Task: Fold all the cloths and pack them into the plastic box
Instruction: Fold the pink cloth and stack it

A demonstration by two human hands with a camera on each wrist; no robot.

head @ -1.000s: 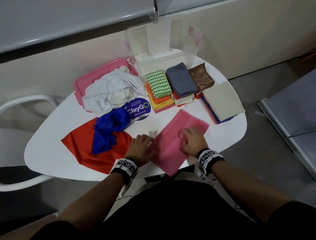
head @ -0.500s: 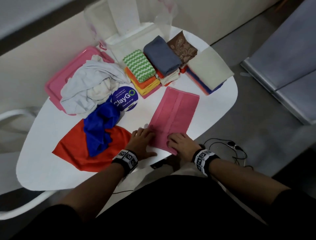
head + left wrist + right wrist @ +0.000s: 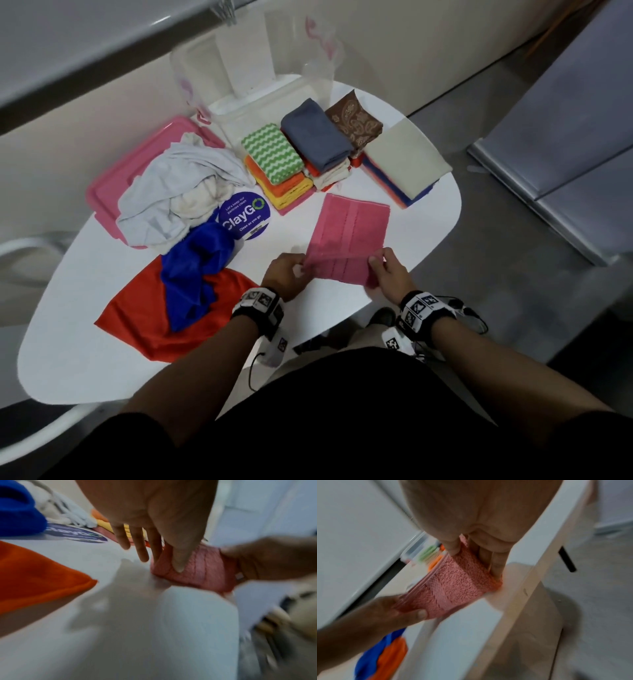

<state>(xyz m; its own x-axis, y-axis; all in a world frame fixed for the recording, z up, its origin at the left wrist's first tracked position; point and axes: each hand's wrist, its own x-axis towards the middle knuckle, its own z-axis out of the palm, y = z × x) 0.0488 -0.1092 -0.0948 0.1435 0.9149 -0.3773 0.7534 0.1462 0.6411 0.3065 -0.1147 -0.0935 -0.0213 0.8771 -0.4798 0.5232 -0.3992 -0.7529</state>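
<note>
Near edge of pink towel [image 3: 347,240] now lifted, frame centre | L hand [image 3: 284,274] + R hand [image 3: 387,274] pinch its corners | half-fold underway | plastic box [image 3: 253,85] top centre, unpacked.

The light is dim and flat, cool grey-white, with no glare on the white desk [image 3: 342,308]. In the head view the scene bows at the edges, and the plastic box [image 3: 253,58] at the far side is smeared by motion; the person's dark clothing at the bottom sinks into near-black. The left wrist view is soft all over, with a broad grey shadow under the left hand [image 3: 154,513] on the desk and heavy streaking at the lower right corner. In the right wrist view only the weave of the pink cloth [image 3: 457,581] near the right hand [image 3: 479,513] reads fairly sharp; the background is blurred.
</note>
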